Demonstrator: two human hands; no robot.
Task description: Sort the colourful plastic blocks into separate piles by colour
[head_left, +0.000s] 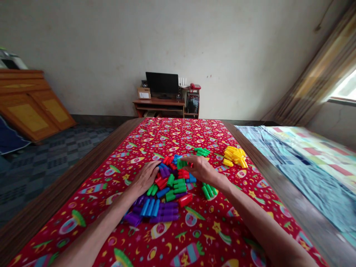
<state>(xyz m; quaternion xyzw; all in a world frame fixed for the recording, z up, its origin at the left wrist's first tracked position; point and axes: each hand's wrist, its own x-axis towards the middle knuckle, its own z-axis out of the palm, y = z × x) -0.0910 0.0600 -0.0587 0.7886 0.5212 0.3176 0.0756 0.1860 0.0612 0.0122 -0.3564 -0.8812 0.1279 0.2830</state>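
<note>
A mixed pile of plastic pieces in blue, purple, red and green lies on a red patterned cloth. My left hand [147,175] rests at the pile's left edge, palm down with fingers extended, touching the pieces there. My right hand [200,167] is over the pile's right side, its fingertips closed on a green plastic piece [182,164]. Nearest me in the pile are blue pieces [150,207] and purple pieces [168,212]. Separate green pieces [209,191] lie just below my right wrist, and more green pieces [202,151] sit beyond that hand.
A heap of yellow pieces [235,156] lies to the right on the cloth [191,244]. A bed [306,167] adjoins the table's right side. Beyond the far edge stands a desk with a monitor [162,84]. A wooden cabinet [33,105] is at left.
</note>
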